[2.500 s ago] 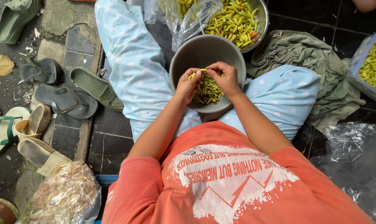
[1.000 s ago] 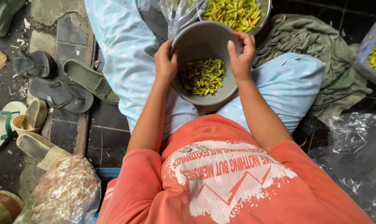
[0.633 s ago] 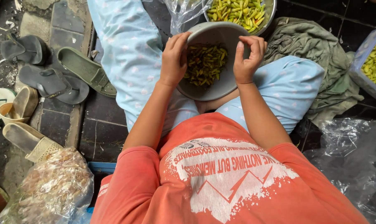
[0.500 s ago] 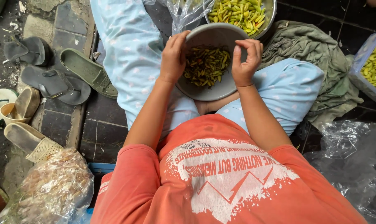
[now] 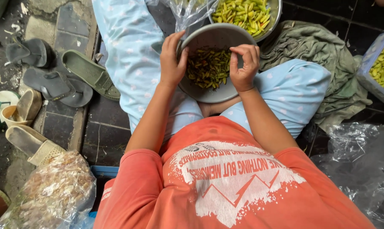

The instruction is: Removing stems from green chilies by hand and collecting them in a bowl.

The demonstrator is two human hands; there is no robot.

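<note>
A grey metal bowl (image 5: 209, 94) with a heap of green chilli pieces (image 5: 209, 68) is held above my lap, between my knees in light blue trousers. My left hand (image 5: 171, 61) grips the bowl's left rim, thumb inside. My right hand (image 5: 242, 63) closes on the right rim, fingers curled over the edge. The bowl is tilted and the pieces lie bunched against one side.
A larger metal bowl of yellow-green chillies (image 5: 247, 12) stands just beyond, with a clear plastic bag (image 5: 192, 10) beside it. A green cloth (image 5: 323, 46) and a tub of chillies (image 5: 382, 63) lie right. Sandals (image 5: 52, 80) and a filled plastic bag (image 5: 52, 195) lie left.
Both hands left the chillies inside the bowl, took hold of its rim on either side, and lifted and tilted it forward.
</note>
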